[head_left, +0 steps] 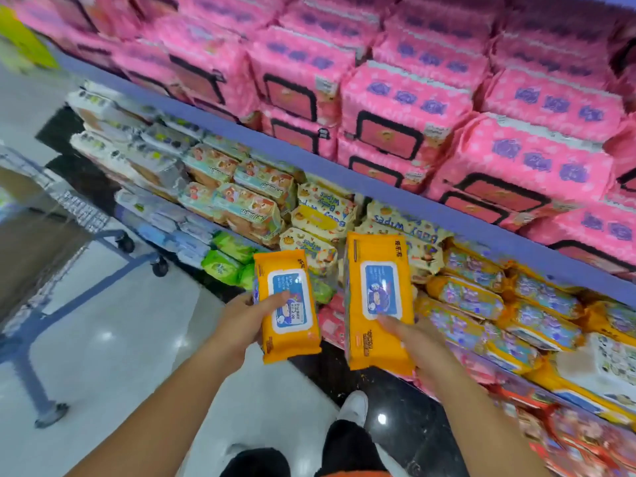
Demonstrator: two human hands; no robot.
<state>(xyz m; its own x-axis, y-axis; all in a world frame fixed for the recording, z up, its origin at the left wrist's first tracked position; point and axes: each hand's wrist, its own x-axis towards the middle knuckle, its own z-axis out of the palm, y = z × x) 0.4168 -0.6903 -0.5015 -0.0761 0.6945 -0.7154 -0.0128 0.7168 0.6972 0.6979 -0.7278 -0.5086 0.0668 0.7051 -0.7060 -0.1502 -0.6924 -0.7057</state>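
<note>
Standing before the blue shelf edge (395, 191), the left hand (241, 325) grips one soft orange plastic wipes pack (287, 304) and the right hand (413, 339) grips another, larger orange pack (378, 301), side by side above the lower shelf's stock.

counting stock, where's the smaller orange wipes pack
Head view, left of centre: the left hand grips the smaller pack, beside the larger orange pack in the right hand.

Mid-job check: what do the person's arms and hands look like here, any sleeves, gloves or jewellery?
Both forearms are bare right down to the bottom frame edge, and no sleeve or cuff shows. The left hand and right hand wear no gloves. No watch, bracelet or ring is visible, though motion blur could hide something small.
</note>
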